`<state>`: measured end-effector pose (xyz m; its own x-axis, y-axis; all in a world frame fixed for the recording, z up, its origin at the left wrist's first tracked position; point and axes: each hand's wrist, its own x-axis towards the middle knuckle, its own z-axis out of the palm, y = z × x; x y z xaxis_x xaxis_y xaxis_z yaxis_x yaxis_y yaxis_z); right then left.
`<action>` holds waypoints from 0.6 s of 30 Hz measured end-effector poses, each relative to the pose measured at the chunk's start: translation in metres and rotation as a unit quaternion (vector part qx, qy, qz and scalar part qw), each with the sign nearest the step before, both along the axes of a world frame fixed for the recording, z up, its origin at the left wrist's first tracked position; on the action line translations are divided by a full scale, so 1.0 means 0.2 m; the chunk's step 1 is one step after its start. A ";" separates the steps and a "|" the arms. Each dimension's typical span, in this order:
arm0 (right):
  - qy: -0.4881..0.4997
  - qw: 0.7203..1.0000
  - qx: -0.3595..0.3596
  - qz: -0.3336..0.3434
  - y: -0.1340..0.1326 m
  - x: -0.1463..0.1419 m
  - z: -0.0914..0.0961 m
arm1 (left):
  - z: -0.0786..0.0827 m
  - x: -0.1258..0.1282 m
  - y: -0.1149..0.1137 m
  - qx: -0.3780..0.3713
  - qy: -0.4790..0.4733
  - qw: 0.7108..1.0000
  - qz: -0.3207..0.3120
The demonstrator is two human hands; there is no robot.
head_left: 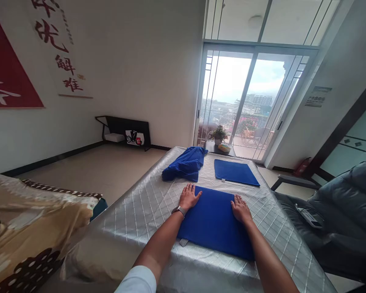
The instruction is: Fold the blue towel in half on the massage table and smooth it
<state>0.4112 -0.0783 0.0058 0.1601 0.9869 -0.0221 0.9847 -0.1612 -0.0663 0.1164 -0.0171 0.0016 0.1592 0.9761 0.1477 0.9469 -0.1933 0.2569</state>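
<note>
A blue folded cloth (215, 221) lies flat on the silver quilted cover in front of me, with a small white tag at its near left edge. My left hand (189, 197) rests flat on its far left corner, fingers stretched out; a watch is on that wrist. On the far right corner lies my right hand (241, 209), also flat with fingers extended. Beyond it is a second flat blue cloth (236, 172), folded to a rectangle with a tag on its near edge. A crumpled blue cloth (186, 165) sits farther left.
The silver quilted cover (137, 211) drapes the table-like surface. A dark armchair (347, 203) with a remote-like device stands right. Patterned bedding (39, 228) is at left. A potted plant (218, 134) stands by the glass sliding doors; a black shelf (128, 130) is against the wall.
</note>
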 end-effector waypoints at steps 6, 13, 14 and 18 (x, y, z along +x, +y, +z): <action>-0.005 1.000 0.000 -0.003 0.01 0.01 -0.02 | 0.01 0.01 -0.01 0.004 -0.014 1.000 0.010; -0.009 1.000 -0.003 -0.006 0.01 0.01 -0.01 | 0.00 0.01 -0.01 0.006 -0.011 1.000 0.014; -0.010 1.000 -0.001 -0.005 0.01 0.00 -0.01 | 0.00 0.01 -0.01 0.008 -0.011 1.000 0.015; -0.036 0.999 0.014 -0.008 -0.02 -0.03 0.04 | 0.01 0.01 -0.01 0.010 -0.012 1.000 0.015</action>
<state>0.4049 -0.0819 0.0136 0.1757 0.9843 0.0184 0.9844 -0.1757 0.0003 0.1188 -0.0194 0.0031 0.1258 0.9772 0.1712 0.9463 -0.1700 0.2751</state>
